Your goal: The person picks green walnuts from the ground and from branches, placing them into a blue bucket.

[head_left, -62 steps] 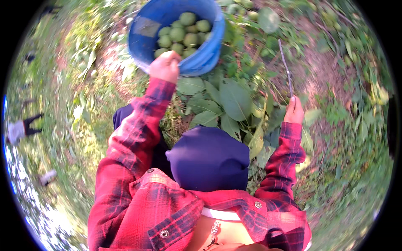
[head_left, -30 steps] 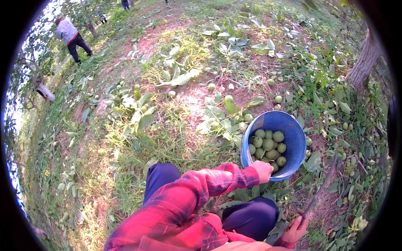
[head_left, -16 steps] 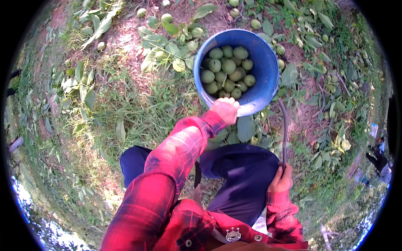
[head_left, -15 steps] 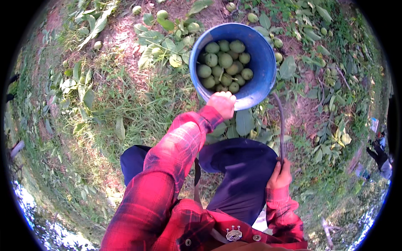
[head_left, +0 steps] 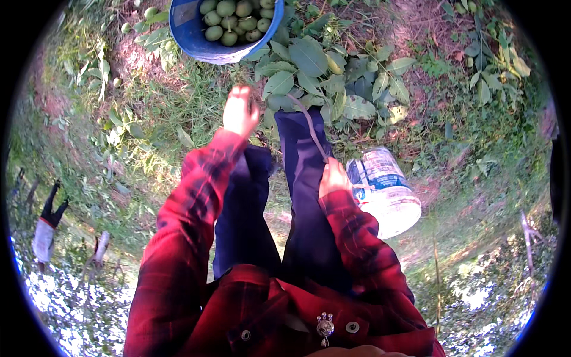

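Note:
A blue bucket (head_left: 223,58) stands at the top, partly cut off by the edge of the view. Inside it lie round green fruits (head_left: 229,24) that look like walnuts in their husks. My left hand (head_left: 240,113) is just below the bucket, apart from its rim, holding nothing, its fingers slightly bent and apart. By my right leg, my right hand (head_left: 334,178) is closed around the lower end of a thin, curved stick (head_left: 313,130). The stick's far end reaches toward large green leaves on the ground.
A white bucket (head_left: 389,193) with a blue label hangs or stands tilted beside my right forearm. Fallen leafy branches (head_left: 309,62) lie in front of my feet. More green fruits (head_left: 150,12) are scattered at upper left. Another person (head_left: 46,232) is far off at left.
My left hand has let go of the blue bucket's rim and drawn back. The bucket now appears higher in the view. My legs look straighter, and the white bucket has come into sight.

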The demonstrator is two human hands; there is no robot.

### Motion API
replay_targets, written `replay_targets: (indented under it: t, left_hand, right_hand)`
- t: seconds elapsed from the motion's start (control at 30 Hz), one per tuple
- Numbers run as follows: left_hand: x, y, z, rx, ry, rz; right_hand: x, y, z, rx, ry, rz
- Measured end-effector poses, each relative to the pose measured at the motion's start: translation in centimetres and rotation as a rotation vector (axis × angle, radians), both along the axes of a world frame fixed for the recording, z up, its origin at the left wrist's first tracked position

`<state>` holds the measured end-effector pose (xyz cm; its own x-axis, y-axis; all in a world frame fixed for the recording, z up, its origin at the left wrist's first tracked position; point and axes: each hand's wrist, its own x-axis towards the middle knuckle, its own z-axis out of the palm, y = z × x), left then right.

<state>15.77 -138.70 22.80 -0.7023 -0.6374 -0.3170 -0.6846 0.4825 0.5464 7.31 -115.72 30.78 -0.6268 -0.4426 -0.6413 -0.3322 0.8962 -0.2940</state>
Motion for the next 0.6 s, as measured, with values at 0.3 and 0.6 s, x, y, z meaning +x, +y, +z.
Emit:
replay_targets:
  t: [0.3, 0.6]
  left_hand:
    - [0.6, 16.7, 13.7, 0.647, -0.225, -0.458]
    - [1.4, 14.4, 6.8, 0.690, -0.413, -0.018]
  right_hand:
    - [-9.3, -3.5, -15.4, 0.122, 0.083, -0.004]
    - [-8.7, -3.8, -22.0, 0.263, 0.001, 0.047]
